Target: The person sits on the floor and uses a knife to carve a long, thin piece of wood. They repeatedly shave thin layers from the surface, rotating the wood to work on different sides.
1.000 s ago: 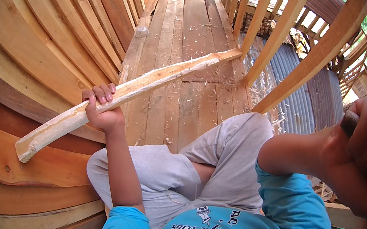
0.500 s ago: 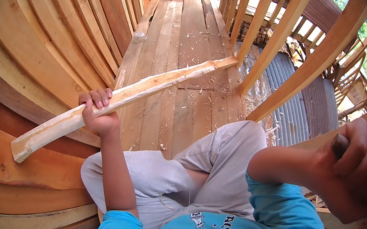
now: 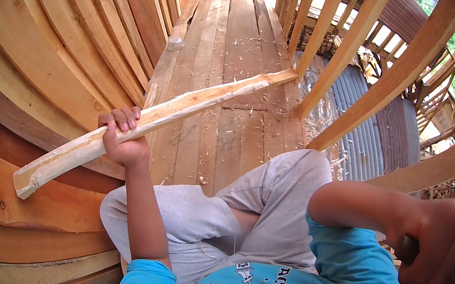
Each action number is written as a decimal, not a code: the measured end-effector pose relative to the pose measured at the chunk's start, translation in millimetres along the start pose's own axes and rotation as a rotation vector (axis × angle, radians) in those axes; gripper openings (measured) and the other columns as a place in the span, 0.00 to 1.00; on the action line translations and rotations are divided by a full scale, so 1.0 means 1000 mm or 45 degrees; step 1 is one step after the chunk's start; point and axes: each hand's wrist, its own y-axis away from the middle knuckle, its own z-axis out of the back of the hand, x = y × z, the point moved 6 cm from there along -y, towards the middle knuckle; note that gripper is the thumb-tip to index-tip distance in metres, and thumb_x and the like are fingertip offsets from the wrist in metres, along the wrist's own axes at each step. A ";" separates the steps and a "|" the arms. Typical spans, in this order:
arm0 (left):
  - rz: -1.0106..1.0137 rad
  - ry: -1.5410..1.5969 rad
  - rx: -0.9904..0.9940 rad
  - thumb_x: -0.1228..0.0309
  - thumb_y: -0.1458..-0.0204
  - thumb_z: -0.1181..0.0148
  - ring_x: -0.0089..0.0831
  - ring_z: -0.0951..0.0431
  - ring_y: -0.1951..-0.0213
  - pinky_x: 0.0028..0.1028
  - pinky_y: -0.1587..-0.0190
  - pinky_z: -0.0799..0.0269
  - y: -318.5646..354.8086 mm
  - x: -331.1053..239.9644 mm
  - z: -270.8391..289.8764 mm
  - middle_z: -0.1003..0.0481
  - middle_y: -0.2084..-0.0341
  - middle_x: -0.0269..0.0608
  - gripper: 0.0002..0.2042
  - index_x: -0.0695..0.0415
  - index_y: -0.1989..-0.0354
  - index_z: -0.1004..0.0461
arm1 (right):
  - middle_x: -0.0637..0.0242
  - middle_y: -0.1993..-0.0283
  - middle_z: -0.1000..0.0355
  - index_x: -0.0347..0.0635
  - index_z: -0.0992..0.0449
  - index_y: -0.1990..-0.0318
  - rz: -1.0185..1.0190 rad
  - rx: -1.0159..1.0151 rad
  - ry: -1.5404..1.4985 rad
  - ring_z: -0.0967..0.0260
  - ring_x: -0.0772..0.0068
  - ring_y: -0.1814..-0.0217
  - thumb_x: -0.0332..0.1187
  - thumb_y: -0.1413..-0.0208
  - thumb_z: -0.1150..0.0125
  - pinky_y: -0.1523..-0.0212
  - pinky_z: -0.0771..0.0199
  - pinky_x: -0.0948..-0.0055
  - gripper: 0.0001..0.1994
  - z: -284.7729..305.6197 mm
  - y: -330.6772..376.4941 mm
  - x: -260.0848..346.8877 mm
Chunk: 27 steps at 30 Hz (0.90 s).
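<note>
A long plank floor (image 3: 238, 134) runs away ahead of the seated person, with tall boards (image 3: 46, 51) curving along the left and a slatted wooden railing (image 3: 387, 79) along the right. Across the floor, in front of the crossed legs, lies the long pale stick (image 3: 193, 103): its thick end juts out to the left before the boards, and its thin end seems to rest against the foot of the railing. No bark shows on its visible faces, so the rough stripping looks done there; the edges are wavy and ragged toward the thin end, so I judge that smoothing is left. The underside is hidden, and how much remains there cannot be told. The right hand (image 3: 441, 237) is raised well apart from the stick, curled in a tight fist round a dark knob (image 3: 408, 247), perhaps a tool's handle; no blade can be made out. The left hand (image 3: 123, 134) wraps the stick nearer its thick end, fingers over the top. Curled shavings (image 3: 202, 179) lie scattered over the floor, suggesting a good deal of cutting is already done
</note>
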 end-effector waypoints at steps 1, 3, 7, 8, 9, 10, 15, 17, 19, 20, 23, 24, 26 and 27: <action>0.000 0.000 0.002 0.67 0.51 0.48 0.23 0.41 0.78 0.31 0.63 0.40 0.000 0.000 0.000 0.44 0.85 0.29 0.07 0.49 0.75 0.40 | 0.70 0.82 0.37 0.37 0.23 0.64 -0.033 0.011 -0.012 0.41 0.78 0.84 0.21 0.54 0.49 0.87 0.48 0.75 0.10 -0.002 -0.002 0.001; -0.006 -0.004 0.012 0.67 0.51 0.48 0.23 0.41 0.78 0.31 0.63 0.39 0.000 -0.001 0.002 0.44 0.85 0.29 0.07 0.49 0.75 0.40 | 0.69 0.82 0.36 0.36 0.22 0.63 -0.064 0.017 -0.041 0.40 0.77 0.84 0.20 0.53 0.50 0.87 0.47 0.75 0.12 -0.003 -0.005 0.001; -0.005 -0.006 0.022 0.67 0.52 0.48 0.23 0.40 0.78 0.32 0.63 0.39 -0.001 0.002 0.001 0.44 0.85 0.29 0.07 0.49 0.75 0.40 | 0.74 0.84 0.41 0.50 0.38 0.82 0.267 -0.005 0.077 0.43 0.81 0.87 0.19 0.52 0.53 0.88 0.50 0.78 0.12 0.001 -0.013 -0.013; -0.001 -0.012 0.014 0.67 0.52 0.48 0.23 0.40 0.78 0.32 0.63 0.39 0.000 0.001 0.002 0.43 0.85 0.29 0.07 0.49 0.75 0.40 | 0.73 0.82 0.39 0.47 0.36 0.76 0.285 -0.012 0.077 0.41 0.82 0.85 0.23 0.50 0.50 0.87 0.46 0.78 0.07 0.007 -0.010 -0.014; 0.000 -0.019 0.013 0.67 0.51 0.48 0.23 0.40 0.78 0.31 0.63 0.40 0.000 0.000 0.002 0.44 0.85 0.29 0.07 0.49 0.75 0.40 | 0.72 0.81 0.37 0.44 0.33 0.71 0.304 -0.019 0.075 0.39 0.82 0.83 0.26 0.48 0.48 0.85 0.43 0.79 0.02 0.013 -0.004 -0.015; 0.005 -0.018 0.013 0.67 0.51 0.48 0.22 0.40 0.78 0.30 0.63 0.40 0.000 0.001 0.000 0.44 0.85 0.28 0.07 0.48 0.75 0.41 | 0.71 0.79 0.35 0.41 0.31 0.65 0.317 -0.027 0.082 0.37 0.82 0.82 0.30 0.46 0.46 0.83 0.39 0.79 0.04 0.019 0.003 -0.015; 0.012 0.005 0.019 0.66 0.51 0.48 0.21 0.41 0.78 0.29 0.63 0.41 0.000 0.007 -0.005 0.44 0.85 0.27 0.07 0.48 0.75 0.40 | 0.64 0.79 0.40 0.25 0.39 0.42 -0.115 -0.774 0.710 0.41 0.73 0.80 0.47 0.35 0.52 0.79 0.39 0.72 0.29 0.085 0.076 -0.044; 0.000 -0.031 0.002 0.66 0.51 0.48 0.21 0.41 0.78 0.29 0.63 0.40 0.000 0.000 0.002 0.44 0.85 0.27 0.07 0.48 0.75 0.40 | 0.66 0.71 0.39 0.29 0.38 0.44 -0.594 -1.168 0.661 0.40 0.77 0.69 0.43 0.34 0.52 0.65 0.36 0.74 0.23 0.133 0.129 -0.103; 0.004 -0.033 0.006 0.66 0.52 0.48 0.21 0.41 0.78 0.29 0.63 0.40 -0.001 0.000 0.003 0.44 0.85 0.26 0.07 0.47 0.75 0.40 | 0.71 0.71 0.37 0.35 0.33 0.51 -1.148 -1.278 0.715 0.39 0.81 0.73 0.31 0.34 0.52 0.69 0.35 0.75 0.10 0.163 0.190 -0.160; 0.009 -0.032 0.011 0.66 0.52 0.48 0.21 0.41 0.78 0.29 0.63 0.40 -0.002 0.001 0.001 0.44 0.85 0.26 0.07 0.47 0.75 0.40 | 0.73 0.74 0.36 0.37 0.30 0.56 -1.382 -1.187 0.876 0.39 0.83 0.75 0.32 0.35 0.48 0.71 0.36 0.76 0.08 0.174 0.213 -0.179; 0.011 -0.031 -0.001 0.67 0.52 0.48 0.21 0.41 0.78 0.28 0.63 0.40 -0.002 0.005 -0.006 0.44 0.85 0.26 0.06 0.47 0.75 0.40 | 0.66 0.76 0.33 0.37 0.27 0.63 -1.515 -1.214 1.227 0.36 0.76 0.74 0.36 0.35 0.49 0.70 0.35 0.71 0.11 0.192 0.278 -0.229; 0.015 -0.028 -0.021 0.67 0.52 0.49 0.21 0.41 0.78 0.28 0.63 0.40 -0.002 0.005 -0.003 0.44 0.85 0.26 0.06 0.47 0.75 0.40 | 0.63 0.76 0.32 0.37 0.27 0.65 -1.538 -1.242 1.263 0.36 0.73 0.74 0.38 0.34 0.51 0.70 0.35 0.69 0.13 0.192 0.288 -0.241; 0.025 -0.009 -0.059 0.68 0.53 0.49 0.21 0.41 0.79 0.28 0.64 0.40 0.000 0.004 -0.001 0.44 0.85 0.26 0.05 0.48 0.75 0.40 | 0.60 0.78 0.30 0.35 0.26 0.71 -1.634 -1.365 1.353 0.33 0.64 0.77 0.44 0.32 0.58 0.71 0.34 0.63 0.23 0.193 0.296 -0.250; 0.020 -0.018 -0.093 0.68 0.54 0.49 0.21 0.42 0.79 0.28 0.64 0.40 0.000 0.003 -0.001 0.44 0.85 0.26 0.05 0.48 0.75 0.40 | 0.58 0.78 0.29 0.34 0.25 0.74 -1.682 -1.428 1.399 0.32 0.59 0.78 0.47 0.31 0.62 0.71 0.34 0.59 0.27 0.194 0.299 -0.253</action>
